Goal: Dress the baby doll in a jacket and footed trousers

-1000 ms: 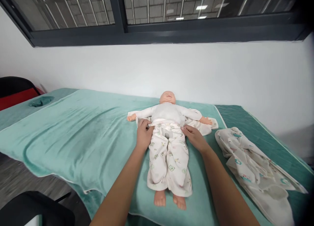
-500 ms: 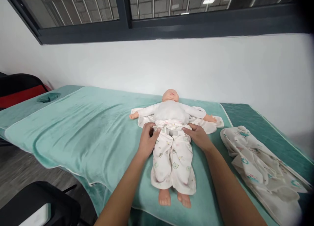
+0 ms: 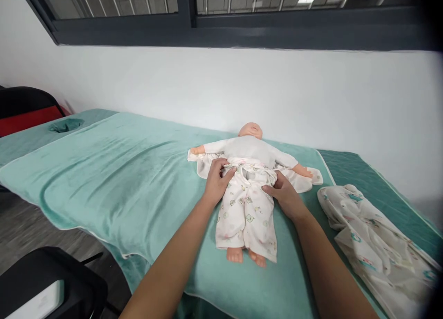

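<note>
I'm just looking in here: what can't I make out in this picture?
All in the head view:
- The doll's back: hidden, it lies face up.
- Its legs: under the trousers, except the feet.
- The patterned cloth's far end: lost at the dark right edge.
- The white object: cut off by the bottom edge.

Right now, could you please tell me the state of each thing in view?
Doll: on its back, arms spread, feet bare.
Pants: on the doll's legs, front gap open.
Left hand: gripping pants near the waist.
Right hand: gripping pants at the other side.
Cloth under doll: spread out.
Clothes at right: in a loose pile.
Green cover: spread, wrinkled.
</note>
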A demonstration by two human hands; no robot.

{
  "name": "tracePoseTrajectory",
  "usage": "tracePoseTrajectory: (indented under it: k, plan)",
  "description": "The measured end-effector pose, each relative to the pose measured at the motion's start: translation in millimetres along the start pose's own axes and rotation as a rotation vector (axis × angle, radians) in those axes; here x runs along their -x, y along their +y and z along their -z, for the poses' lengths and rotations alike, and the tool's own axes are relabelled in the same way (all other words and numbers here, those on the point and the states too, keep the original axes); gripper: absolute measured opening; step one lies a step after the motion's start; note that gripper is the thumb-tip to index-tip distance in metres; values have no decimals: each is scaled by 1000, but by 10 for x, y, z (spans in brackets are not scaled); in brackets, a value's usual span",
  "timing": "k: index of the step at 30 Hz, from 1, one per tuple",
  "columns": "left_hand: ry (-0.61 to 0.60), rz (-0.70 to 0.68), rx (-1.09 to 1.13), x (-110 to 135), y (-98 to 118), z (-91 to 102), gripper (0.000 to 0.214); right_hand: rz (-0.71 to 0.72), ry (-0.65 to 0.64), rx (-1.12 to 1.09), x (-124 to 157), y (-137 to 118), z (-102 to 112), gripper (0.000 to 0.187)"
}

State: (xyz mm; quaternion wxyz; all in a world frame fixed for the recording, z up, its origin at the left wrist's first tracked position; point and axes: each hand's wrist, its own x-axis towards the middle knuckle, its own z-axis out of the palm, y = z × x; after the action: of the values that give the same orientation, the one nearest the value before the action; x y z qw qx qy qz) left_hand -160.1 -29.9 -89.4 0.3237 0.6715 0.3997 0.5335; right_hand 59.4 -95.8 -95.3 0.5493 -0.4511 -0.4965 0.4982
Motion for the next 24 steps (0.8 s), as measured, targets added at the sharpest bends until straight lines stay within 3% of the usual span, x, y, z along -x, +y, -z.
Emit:
tracePoseTrajectory:
  k: [4,7,11,14,19,24]
  plan:
    - [3,27,-10,69,33,28,15,-32,38,160,1,12,42,35]
    - [-9,31,-52,193,90,76,16,30,85,337,6,-10,53,23]
    - [-47,10,-110,437,185,171,18,164,111,442,8,-58,26,27]
    - [-52,23,-137,563,228,211,17,179,112,485,7,-64,6,29]
    - [-51,36,-139,567,226,196,15,100,219,528,26,-25,-30,30]
    - [-52,23,-148,523,204,171,14,109,290,471,143,-3,-108,40]
